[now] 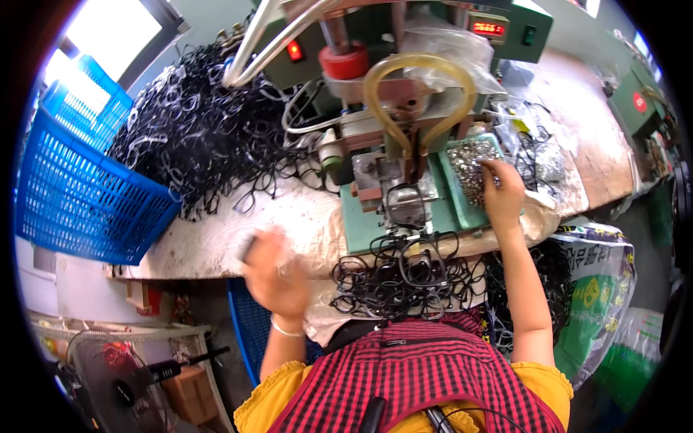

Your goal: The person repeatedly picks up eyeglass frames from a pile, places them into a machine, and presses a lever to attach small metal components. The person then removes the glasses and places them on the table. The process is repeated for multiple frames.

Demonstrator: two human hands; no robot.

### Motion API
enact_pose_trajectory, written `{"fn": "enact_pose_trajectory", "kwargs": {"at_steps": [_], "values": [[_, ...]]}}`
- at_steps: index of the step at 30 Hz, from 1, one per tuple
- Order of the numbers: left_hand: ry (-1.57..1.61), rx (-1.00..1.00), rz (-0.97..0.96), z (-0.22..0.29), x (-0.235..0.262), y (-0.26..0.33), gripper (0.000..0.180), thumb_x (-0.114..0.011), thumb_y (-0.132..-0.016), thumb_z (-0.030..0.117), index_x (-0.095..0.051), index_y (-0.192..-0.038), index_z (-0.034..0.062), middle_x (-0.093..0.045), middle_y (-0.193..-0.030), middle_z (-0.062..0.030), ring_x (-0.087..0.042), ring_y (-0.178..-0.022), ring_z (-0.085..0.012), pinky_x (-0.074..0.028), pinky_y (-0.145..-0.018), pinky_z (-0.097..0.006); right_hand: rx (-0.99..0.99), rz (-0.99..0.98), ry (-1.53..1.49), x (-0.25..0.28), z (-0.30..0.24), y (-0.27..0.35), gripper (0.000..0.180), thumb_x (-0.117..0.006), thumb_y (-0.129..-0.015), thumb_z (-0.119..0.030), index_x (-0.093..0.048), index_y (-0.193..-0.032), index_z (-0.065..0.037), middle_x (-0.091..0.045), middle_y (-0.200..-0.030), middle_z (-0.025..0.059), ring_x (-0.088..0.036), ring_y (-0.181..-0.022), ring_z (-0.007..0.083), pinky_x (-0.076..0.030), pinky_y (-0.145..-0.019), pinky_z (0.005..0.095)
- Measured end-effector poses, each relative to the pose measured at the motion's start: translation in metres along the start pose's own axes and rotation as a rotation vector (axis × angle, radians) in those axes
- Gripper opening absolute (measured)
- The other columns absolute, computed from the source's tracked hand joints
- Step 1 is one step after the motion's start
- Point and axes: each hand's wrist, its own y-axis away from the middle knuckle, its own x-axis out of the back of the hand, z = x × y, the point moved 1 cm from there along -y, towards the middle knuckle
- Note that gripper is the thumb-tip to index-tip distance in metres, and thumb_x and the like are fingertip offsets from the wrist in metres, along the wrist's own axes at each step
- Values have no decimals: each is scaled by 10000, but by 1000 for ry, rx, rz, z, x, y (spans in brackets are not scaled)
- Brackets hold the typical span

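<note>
The fingers [493, 170] of the right hand [503, 193] are bent down into a heap of small shiny metal bits [471, 160], pinching at them, but whether they have hold of one is too small to tell. The bits lie in a green tray [457, 203] on the right side of the tabletop [209, 249]. The left hand [273, 268] is a blur near the close edge of the tabletop, to the left. Something small and dark [247, 249] shows at its far side, but you cannot tell if the fingers are closed on it or how far open they are. A silver bangle [286, 330] sits on that wrist. Between the two hands a bunch of thin black loops [404, 278] spills off the near edge, just above the person's red and black checked apron [411, 375]. Just beyond these loops stands a small green press machine [393, 144] with a yellow hose [419, 94] bent in an arch and a red round part [345, 61] up top. A black loop [406, 198] rests on the metal block at the front of the machine. Far to the left is a huge pile of the same black loops [202, 130], and beside it a blue plastic basket [79, 180]. A green and white sack [599, 289] stands on the right. A fan [108, 382] is low on the left, under the tabletop.
</note>
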Motion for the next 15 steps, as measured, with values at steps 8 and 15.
{"fn": "enact_pose_trajectory", "kwargs": {"at_steps": [8,15], "values": [[-358,390,-488,-233,-2,-31,198,-723,-817,121,-739,-1010,81,-713,-1127,-125,-637,-1019,-333,-474,-946,-414,-20,14,-145,-17,-22,-11,91,-672,-882,-61,-736,-947,-58,-708,-905,115,-657,-874,307,-502,-793,386],[-609,500,-423,-256,-63,68,192,-663,-841,144,-689,-1021,83,-672,-970,-156,-594,-937,-377,-463,-858,-466,-117,12,-14,17,-6,16,107,-702,-808,-14,-720,-907,-51,-695,-883,106,-646,-876,312,-493,-816,401]]}}
